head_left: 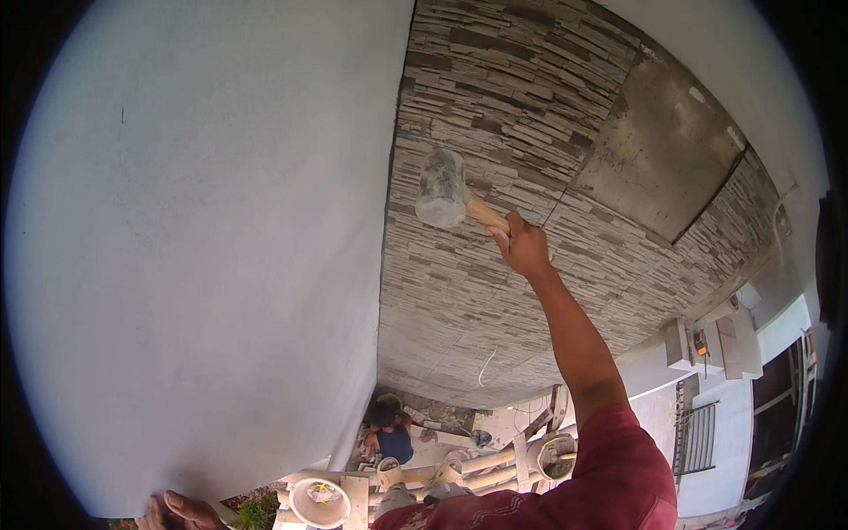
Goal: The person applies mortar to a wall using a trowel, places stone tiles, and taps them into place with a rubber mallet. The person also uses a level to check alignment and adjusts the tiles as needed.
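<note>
My right hand [526,247] is closed round the wooden handle of a mallet [442,187]. The mallet's big dusty grey head is in front of the stone-patterned wall tiles [495,115], near the corner with a smooth white wall [212,247]. Whether the head touches the tiles I cannot tell. At the lower left, my left hand [181,511] rests by the white wall's edge. Its thumb and fingers show in part, spread apart, with nothing seen in them; the rest is cut off by the picture's rim.
A bare cement patch [662,146] lies among the tiles at upper right. Below are bamboo poles [495,461] of a scaffold, a pale basin [320,502] and a bucket [557,457]. Another person [389,433] crouches on the ground. An orange-and-black tool [701,343] is on a ledge at right.
</note>
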Demonstrator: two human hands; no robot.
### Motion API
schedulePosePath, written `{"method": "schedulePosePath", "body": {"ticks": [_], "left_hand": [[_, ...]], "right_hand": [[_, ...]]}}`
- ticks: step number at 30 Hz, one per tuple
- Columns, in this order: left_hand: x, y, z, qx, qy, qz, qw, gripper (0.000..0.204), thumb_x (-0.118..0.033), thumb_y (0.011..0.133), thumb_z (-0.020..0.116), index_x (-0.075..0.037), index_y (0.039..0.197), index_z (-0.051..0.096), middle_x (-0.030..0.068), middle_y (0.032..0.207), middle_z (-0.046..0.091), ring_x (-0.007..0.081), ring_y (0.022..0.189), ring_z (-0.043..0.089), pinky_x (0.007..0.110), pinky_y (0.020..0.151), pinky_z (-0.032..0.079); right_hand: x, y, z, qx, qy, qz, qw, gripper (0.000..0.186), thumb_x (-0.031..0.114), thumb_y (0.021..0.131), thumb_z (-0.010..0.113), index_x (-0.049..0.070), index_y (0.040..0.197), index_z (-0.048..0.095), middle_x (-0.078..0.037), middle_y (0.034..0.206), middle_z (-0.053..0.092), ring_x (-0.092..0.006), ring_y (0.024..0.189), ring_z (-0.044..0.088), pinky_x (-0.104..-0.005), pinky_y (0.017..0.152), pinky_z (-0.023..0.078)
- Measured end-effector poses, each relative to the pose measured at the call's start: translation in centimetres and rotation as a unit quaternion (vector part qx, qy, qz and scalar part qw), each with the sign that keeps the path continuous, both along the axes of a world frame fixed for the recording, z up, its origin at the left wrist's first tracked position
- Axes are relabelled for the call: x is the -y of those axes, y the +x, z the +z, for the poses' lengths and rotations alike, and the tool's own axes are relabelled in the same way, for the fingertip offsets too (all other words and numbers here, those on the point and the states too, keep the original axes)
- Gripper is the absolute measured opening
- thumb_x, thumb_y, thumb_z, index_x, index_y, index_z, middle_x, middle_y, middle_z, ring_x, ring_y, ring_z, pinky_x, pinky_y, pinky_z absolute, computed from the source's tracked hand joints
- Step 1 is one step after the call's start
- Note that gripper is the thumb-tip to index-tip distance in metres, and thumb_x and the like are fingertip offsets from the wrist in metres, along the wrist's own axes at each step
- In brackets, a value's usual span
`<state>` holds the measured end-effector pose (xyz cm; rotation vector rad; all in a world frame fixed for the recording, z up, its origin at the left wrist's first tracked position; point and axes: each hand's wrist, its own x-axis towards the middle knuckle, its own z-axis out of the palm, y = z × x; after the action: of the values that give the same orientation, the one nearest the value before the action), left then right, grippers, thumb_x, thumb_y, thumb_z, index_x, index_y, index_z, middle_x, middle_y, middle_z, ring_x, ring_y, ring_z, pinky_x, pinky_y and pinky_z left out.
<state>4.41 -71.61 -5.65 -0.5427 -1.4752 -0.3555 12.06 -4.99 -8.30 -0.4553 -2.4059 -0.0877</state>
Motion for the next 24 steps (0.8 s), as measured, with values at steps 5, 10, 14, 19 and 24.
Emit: {"method": "schedulePosePath", "body": {"ticks": [5, 10, 14, 19, 24], "left_hand": [[-2.7, 0.0, 1.7, -0.011, 0.055, 0.037, 0.998, 0.028, -0.026, 0.091, 0.067, 0.0, 0.097, 0.059, 0.0106, 0.092, 0.058, 0.0253, 0.081, 0.056, 0.038, 0.071, 0.046], [-5.2, 1.4, 4.6, -0.015, 0.049, 0.058, 0.997, 0.03, -0.034, 0.092, 0.067, -0.008, 0.085, 0.056, 0.0053, 0.079, 0.053, 0.0245, 0.068, 0.05, 0.038, 0.065, 0.039], [-5.5, 1.8, 5.0, -0.018, 0.029, 0.084, 0.996, 0.029, -0.033, 0.092, 0.067, -0.008, 0.084, 0.055, 0.0052, 0.078, 0.051, 0.0246, 0.067, 0.05, 0.039, 0.064, 0.039], [-6.0, 2.6, 5.7, -0.009, 0.004, 0.122, 0.993, 0.029, -0.033, 0.092, 0.067, -0.008, 0.083, 0.055, 0.0065, 0.077, 0.051, 0.0257, 0.067, 0.05, 0.04, 0.063, 0.039], [-7.0, 4.2, 6.5, 0.022, 0.012, 0.155, 0.988, 0.029, -0.034, 0.088, 0.071, -0.009, 0.079, 0.062, 0.0091, 0.075, 0.057, 0.0295, 0.067, 0.056, 0.044, 0.063, 0.047]], "right_hand": [[-3.5, 2.1, -1.1, -0.073, -0.136, -0.139, 0.978, 0.047, 0.043, 0.095, 0.063, -0.003, 0.091, 0.057, -0.016, 0.059, 0.061, -0.0335, 0.052, 0.063, -0.0415, 0.049, 0.049], [-3.2, 3.2, -1.3, -0.106, -0.116, -0.093, 0.983, 0.049, 0.047, 0.095, 0.061, -0.002, 0.09, 0.056, -0.018, 0.059, 0.061, -0.0348, 0.053, 0.063, -0.0433, 0.048, 0.051], [-4.3, 3.9, -2.3, -0.156, -0.104, -0.107, 0.976, 0.049, 0.047, 0.095, 0.061, -0.001, 0.088, 0.057, -0.019, 0.058, 0.061, -0.0357, 0.055, 0.064, -0.0444, 0.05, 0.051], [-2.6, 3.5, 0.4, -0.118, -0.224, -0.145, 0.957, 0.051, 0.048, 0.094, 0.062, -0.002, 0.088, 0.057, -0.021, 0.065, 0.063, -0.0363, 0.06, 0.065, -0.0454, 0.053, 0.051], [-2.9, 2.7, -0.9, -0.211, -0.247, -0.094, 0.941, 0.054, 0.05, 0.096, 0.059, -0.003, 0.086, 0.059, -0.021, 0.066, 0.063, -0.0352, 0.062, 0.065, -0.0445, 0.056, 0.051]]}}
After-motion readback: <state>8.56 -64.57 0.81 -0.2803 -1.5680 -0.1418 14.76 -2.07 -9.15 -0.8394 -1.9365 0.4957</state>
